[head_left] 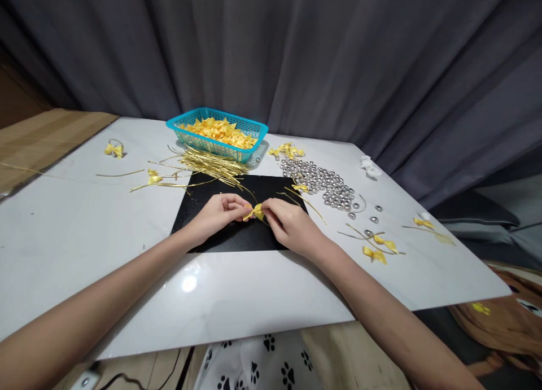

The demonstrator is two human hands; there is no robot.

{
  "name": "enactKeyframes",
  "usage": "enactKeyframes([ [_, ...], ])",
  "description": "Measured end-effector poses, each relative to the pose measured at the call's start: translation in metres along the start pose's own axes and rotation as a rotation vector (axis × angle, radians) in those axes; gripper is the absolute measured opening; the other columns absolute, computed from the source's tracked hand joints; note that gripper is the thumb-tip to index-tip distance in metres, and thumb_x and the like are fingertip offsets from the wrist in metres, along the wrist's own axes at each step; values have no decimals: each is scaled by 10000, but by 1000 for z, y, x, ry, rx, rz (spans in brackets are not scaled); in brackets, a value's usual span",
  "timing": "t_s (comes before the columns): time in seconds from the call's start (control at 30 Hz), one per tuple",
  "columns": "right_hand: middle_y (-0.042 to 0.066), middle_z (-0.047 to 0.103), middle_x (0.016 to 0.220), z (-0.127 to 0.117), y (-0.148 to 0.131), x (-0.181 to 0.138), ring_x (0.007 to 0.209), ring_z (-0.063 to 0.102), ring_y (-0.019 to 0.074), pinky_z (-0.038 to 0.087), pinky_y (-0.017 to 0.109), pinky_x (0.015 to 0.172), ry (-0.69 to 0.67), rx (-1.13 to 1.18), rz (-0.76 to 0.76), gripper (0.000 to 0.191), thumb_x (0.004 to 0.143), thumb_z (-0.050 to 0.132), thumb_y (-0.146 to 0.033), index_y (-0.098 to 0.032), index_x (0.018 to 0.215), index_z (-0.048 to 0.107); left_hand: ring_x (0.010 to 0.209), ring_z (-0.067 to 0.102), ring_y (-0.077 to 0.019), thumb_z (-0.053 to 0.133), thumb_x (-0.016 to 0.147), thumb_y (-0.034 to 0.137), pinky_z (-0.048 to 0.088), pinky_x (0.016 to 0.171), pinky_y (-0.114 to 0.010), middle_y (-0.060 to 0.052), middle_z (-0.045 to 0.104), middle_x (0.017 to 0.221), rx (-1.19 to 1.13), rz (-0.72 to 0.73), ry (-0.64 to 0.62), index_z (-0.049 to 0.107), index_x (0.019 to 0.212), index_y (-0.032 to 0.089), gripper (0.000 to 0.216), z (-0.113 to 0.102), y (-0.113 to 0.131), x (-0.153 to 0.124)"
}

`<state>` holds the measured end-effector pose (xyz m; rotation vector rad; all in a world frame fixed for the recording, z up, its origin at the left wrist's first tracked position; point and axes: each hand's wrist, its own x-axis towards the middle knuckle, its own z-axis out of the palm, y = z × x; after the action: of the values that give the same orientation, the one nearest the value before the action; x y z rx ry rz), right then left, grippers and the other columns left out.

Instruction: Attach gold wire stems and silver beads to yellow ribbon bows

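Note:
Over the black mat [237,237], both hands meet at a small yellow ribbon bow [257,211]. My left hand [222,214] pinches the bow's left side between thumb and fingers. At the other side, my right hand [288,218] closes its fingertips on the bow's right end. A thin gold tie shows near the bow, partly hidden by the fingers. Just behind the hands lies a bundle of gold twist ties [212,165]. Another yellow bow [300,188] rests at the mat's right edge, near my right hand.
A teal basket [171,123] full of yellow bows stands at the back. Silver ring-like pieces [322,181] are heaped right of the mat. Loose bows [375,254] with ties lie farther right, and one bow with a looped tie [113,150] at left. Cardboard [55,133] borders the left side.

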<state>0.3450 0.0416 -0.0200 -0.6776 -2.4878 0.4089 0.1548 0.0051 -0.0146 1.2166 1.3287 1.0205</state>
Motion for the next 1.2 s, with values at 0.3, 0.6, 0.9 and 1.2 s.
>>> enactKeyframes([
  [0.3,72,587,815,-2,-4,1,731,550,161,388,244,653,-41,-3,27,141,899,358,-120,-156,862,489,650,600,-114,707,694,295,462,668,-241,-24,669,675,2,0,-12,653,757,129,186,1,0,0],
  [0.6,35,541,705,2,-6,1,600,487,137,302,229,563,-59,-64,31,119,880,363,-103,-167,817,441,654,586,-113,697,706,321,457,673,-239,-27,662,706,-2,49,-70,662,783,125,213,-1,-3,1],
  [0.9,48,595,709,6,-8,1,569,504,153,242,256,518,-44,-209,0,121,851,368,-85,-160,846,462,672,579,-116,663,745,332,471,690,-244,-24,647,713,29,107,-100,641,806,129,213,-1,-4,0],
  [1.2,63,619,776,15,-11,2,626,563,152,313,244,544,69,-149,58,128,909,344,-121,-157,898,466,719,646,-158,604,784,363,512,667,-247,-48,699,785,243,345,83,645,828,148,224,10,-1,-10],
])
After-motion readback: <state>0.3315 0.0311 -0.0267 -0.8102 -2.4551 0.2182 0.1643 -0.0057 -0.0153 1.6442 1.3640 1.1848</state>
